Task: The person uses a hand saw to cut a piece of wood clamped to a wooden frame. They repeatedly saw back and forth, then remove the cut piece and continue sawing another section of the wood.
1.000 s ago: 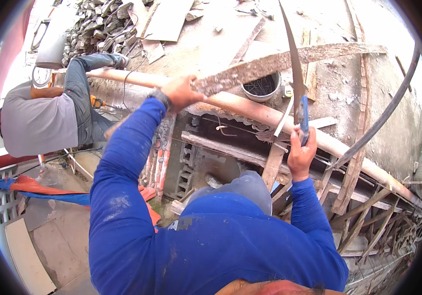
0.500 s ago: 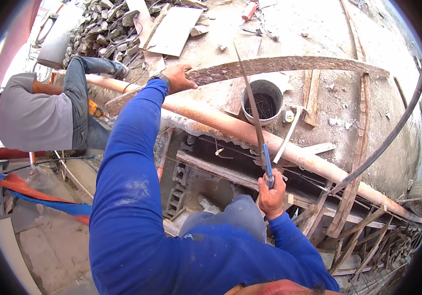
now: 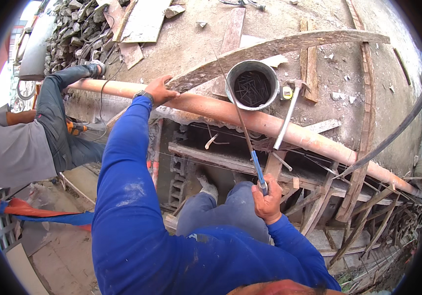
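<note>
A: Logging from the left. What is sitting at nine o'clock?

B: A second person (image 3: 21,142) in a grey shirt and dark trousers is crouching there, one foot resting on the orange pipe (image 3: 230,115). A stone pile (image 3: 71,34) is lying at eleven o'clock.

A: Left hand?

B: The left hand (image 3: 159,89) is reaching out toward twelve o'clock, fingers curled over the near end of the curved wooden plank (image 3: 275,49), palm bearing down where the plank is meeting the pipe.

A: Centre?

B: A metal bucket (image 3: 253,84) holding dark nails is standing just beyond the pipe, at about one o'clock from the left hand. A hammer (image 3: 289,115) is leaning across the pipe, just right of the bucket.

A: Right hand?

B: The right hand (image 3: 266,199) is sitting near frame centre, fingers pressed together in a fist around the blue handle of a handsaw (image 3: 243,125). Its thin blade is running up toward eleven o'clock, crossing in front of the pipe and the bucket rim.

A: Far right?

B: Wooden formwork slats (image 3: 363,206) are running toward four o'clock.
</note>
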